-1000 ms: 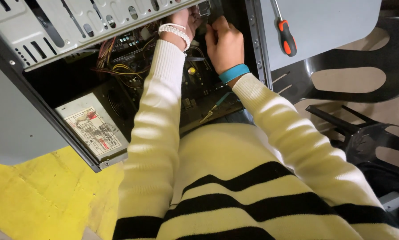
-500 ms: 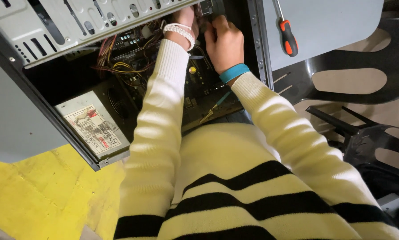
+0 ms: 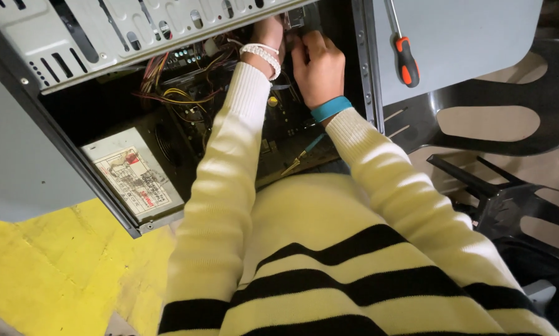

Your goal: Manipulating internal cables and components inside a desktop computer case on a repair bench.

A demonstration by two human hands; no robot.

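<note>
We reach both hands deep into the open computer case (image 3: 167, 25), our left hand (image 3: 268, 38) and right hand (image 3: 317, 65) pinching a small metal part (image 3: 295, 17) at its top edge, screwdriver (image 3: 404, 53) parked close.

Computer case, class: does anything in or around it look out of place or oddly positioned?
A screwdriver with an orange-and-black handle lies loose on the grey side panel, away from both hands. Inside the open computer case, coloured wires hang in an untidy tangle. Nothing looks broken or spilled.
</note>
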